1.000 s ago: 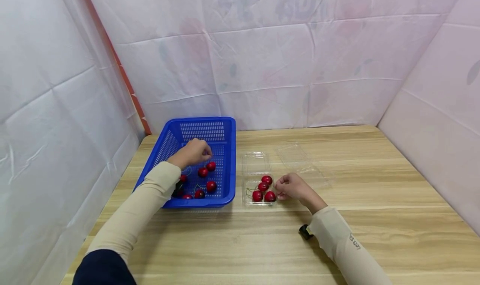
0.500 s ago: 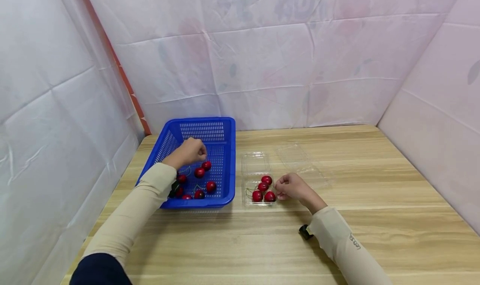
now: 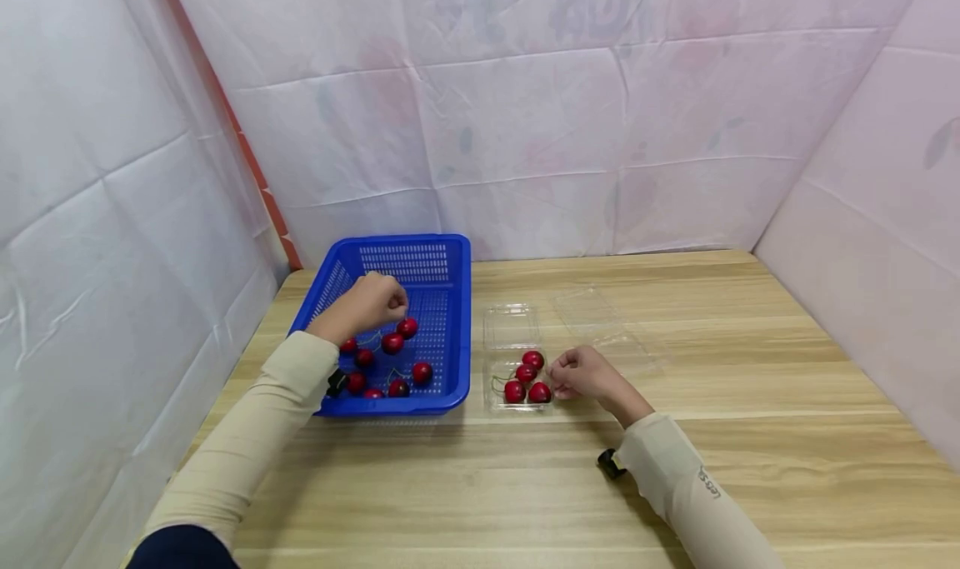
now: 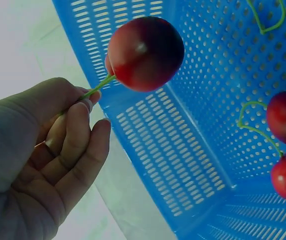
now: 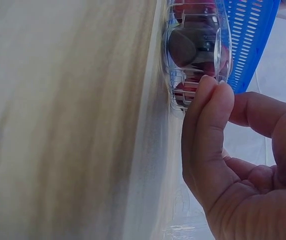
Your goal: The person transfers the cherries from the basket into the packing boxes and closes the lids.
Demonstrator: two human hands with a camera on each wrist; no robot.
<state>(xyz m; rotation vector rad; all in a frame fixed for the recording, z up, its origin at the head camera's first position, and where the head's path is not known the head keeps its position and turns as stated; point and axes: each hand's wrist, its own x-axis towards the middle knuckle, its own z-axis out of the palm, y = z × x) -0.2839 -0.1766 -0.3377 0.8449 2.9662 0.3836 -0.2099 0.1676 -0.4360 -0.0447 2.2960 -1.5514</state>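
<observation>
Evidently, a green stem [image 4: 101,86] is pinched by the left hand [image 3: 367,302], its red cherry [image 4: 146,54] suspended over the blue basket [image 3: 459,348]. Toward the basket's three o'clock, the clear clamshell [image 3: 512,327] is gripped at its rim by the right hand [image 3: 588,375]; four cherries [image 3: 526,372] are held in the clamshell's six-o'clock half.
</observation>
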